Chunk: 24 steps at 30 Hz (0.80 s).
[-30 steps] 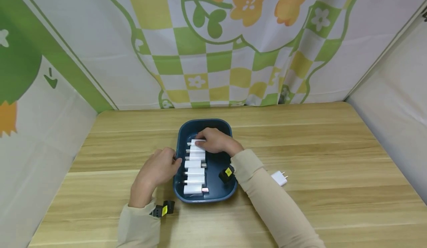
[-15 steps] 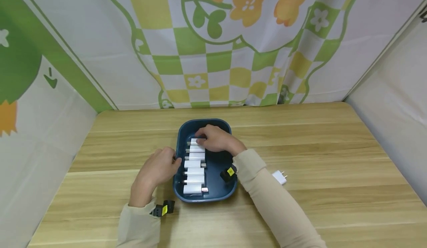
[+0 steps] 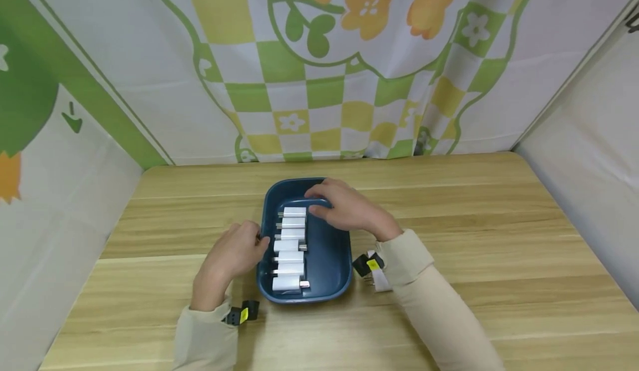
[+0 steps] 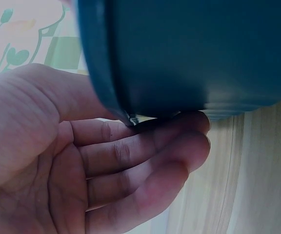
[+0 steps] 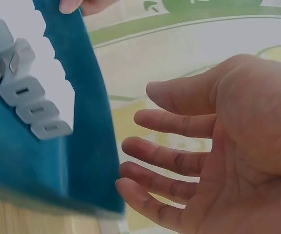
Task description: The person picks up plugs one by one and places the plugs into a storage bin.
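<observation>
A dark blue tray [image 3: 326, 254] holds a column of several white plug adapters [image 3: 290, 257] along its left side, their metal ends pointing left or right. My left hand [image 3: 233, 255] grips the tray's left rim, thumb over the edge and fingers beneath, as the left wrist view shows of the hand [image 4: 126, 151] and the tray [image 4: 189, 53]. Above the tray's upper right part is my right hand [image 3: 349, 207], its fingers spread and holding nothing. In the right wrist view that hand [image 5: 213, 146] stands apart from the adapters [image 5: 35, 92].
Another white adapter [image 3: 381, 280] lies on the wooden table [image 3: 489, 238] right of the tray, partly hidden by the right wrist's camera and sleeve. A patterned curtain [image 3: 326, 93] hangs behind the table, with pale cloth walls at both sides.
My right hand has let go of the topmost adapter and moved right, away from the column. My left hand keeps its hold on the rim.
</observation>
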### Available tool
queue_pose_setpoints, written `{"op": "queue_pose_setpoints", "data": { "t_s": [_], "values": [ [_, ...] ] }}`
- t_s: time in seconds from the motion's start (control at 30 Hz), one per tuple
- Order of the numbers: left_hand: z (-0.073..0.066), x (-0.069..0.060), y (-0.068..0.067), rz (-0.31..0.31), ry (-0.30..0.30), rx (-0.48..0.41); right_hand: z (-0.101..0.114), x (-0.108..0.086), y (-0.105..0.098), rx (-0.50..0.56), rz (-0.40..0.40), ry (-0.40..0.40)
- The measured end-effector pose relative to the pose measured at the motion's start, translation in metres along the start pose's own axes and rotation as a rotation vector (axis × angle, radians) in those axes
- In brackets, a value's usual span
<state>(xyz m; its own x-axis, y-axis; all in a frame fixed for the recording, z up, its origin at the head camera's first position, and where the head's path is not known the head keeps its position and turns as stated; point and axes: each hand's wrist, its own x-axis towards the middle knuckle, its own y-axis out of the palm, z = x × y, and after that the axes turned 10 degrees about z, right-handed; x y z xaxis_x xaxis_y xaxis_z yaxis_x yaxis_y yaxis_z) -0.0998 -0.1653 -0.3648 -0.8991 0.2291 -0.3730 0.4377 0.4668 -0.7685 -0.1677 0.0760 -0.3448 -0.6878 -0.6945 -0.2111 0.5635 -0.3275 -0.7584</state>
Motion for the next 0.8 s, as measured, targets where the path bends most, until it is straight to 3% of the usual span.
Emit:
{"op": "queue_pose_setpoints", "data": {
  "t_s": [0.27,0.57,0.8],
  "values": [
    [0.0,0.0,0.0,0.0,0.008,-0.002,-0.013,-0.036,-0.005,-0.007,-0.041,0.015],
    [0.001,0.001,0.0,0.003,0.0,-0.005,-0.04,-0.071,0.005,-0.065,-0.113,0.015],
    [0.0,0.001,0.0,0.003,0.007,-0.006,-0.059,-0.088,0.016,-0.056,-0.048,0.024]
  ]
}}
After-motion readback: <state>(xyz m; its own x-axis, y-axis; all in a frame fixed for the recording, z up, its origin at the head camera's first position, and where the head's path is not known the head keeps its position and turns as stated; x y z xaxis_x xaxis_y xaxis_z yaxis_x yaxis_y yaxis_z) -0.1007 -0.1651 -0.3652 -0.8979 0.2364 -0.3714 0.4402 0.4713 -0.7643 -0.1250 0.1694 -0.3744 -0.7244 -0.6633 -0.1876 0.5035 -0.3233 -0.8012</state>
